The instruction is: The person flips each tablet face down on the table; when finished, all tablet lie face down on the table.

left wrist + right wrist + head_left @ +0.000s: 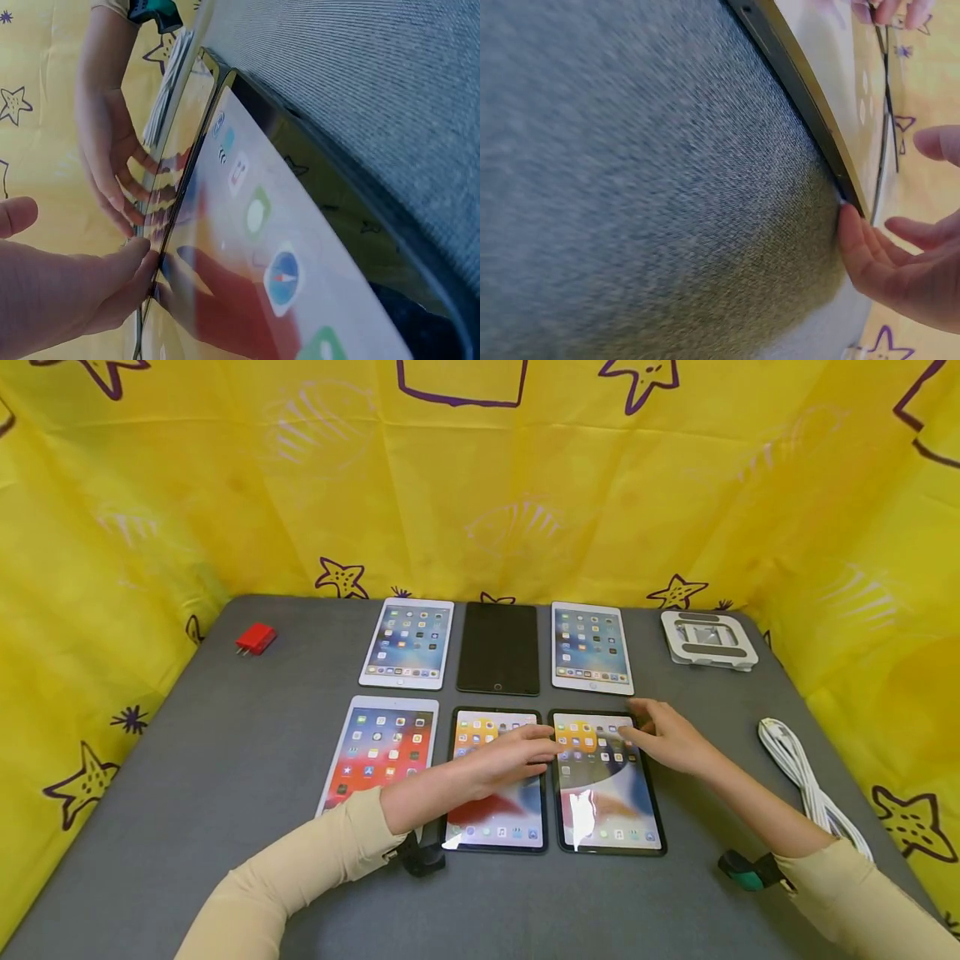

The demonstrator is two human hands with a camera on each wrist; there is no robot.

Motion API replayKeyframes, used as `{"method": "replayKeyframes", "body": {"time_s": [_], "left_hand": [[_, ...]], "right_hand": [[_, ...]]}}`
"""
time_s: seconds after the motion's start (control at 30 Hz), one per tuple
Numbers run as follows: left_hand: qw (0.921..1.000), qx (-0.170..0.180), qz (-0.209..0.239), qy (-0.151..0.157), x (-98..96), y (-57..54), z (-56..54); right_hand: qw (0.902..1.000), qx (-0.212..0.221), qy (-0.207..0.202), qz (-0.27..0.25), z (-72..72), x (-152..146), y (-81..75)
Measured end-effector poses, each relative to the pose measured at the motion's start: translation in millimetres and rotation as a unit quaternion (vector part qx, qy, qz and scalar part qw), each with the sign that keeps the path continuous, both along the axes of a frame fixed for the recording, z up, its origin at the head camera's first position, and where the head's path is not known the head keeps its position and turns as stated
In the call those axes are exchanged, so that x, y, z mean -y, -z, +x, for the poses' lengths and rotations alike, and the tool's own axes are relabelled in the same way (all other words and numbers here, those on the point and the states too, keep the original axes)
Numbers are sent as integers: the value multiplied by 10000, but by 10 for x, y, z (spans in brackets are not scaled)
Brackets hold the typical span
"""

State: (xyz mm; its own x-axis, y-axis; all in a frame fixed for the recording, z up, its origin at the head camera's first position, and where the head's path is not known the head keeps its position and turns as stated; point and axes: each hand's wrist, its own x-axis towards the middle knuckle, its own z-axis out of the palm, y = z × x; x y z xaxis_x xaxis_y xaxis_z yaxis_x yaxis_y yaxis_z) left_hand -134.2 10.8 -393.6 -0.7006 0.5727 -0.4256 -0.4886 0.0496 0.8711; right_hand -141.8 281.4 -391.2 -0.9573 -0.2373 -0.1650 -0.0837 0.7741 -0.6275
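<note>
In the head view my left hand (517, 753) reaches across the middle front tablet (495, 822). Its extended fingertips are at the left edge of the right front tablet (607, 793), close to the narrow gap between the two. My right hand (667, 735) is at that tablet's upper right side. The right wrist view shows fingertips of the right hand (900, 274) touching the tablet's edge (810, 105), with the thumb held apart. Both front tablets lie flat with lit screens. In the left wrist view the left hand (82, 292) has its fingertips low beside the gap.
A red-screened tablet (382, 747) lies front left, partly under my left sleeve. Behind are a white tablet (408, 643), a dark-screened tablet (498, 647) and another white tablet (592, 647). A red plug (257, 638), a folded stand (708, 641) and a coiled white cable (806, 777) lie around them.
</note>
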Motion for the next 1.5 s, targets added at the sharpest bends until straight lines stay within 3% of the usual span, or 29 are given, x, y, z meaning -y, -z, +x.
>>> {"method": "replayKeyframes", "body": {"time_s": [0.13,0.23,0.33,0.5,0.7,0.83,1.13,1.37,1.5], "left_hand": [[9995,306,79,-11,9,-34,17],[9988,472,104,63,24,-57,22],[9982,531,190,185,40,-67,18],[9977,487,380,289,64,-54,-4],[9970,492,540,241,82,-4,-39],[9973,489,503,232,90,15,-45],[9978,246,476,383,80,67,-41],[9969,261,574,462,67,113,-49],[9966,302,643,421,48,122,-52]], "right_hand": [[9911,1012,294,-808,55,-24,-44],[9712,1786,512,-1493,81,-56,-77],[9520,2272,618,-1954,91,-96,-99],[9345,2559,694,-2376,84,-149,-100],[9204,2649,896,-2733,83,-199,-76],[9185,2628,921,-2807,92,-217,-59],[9252,2400,1021,-2758,109,-226,-35],[9489,1889,650,-2444,115,-291,-13],[9586,1509,660,-2324,120,-306,-75]]}}
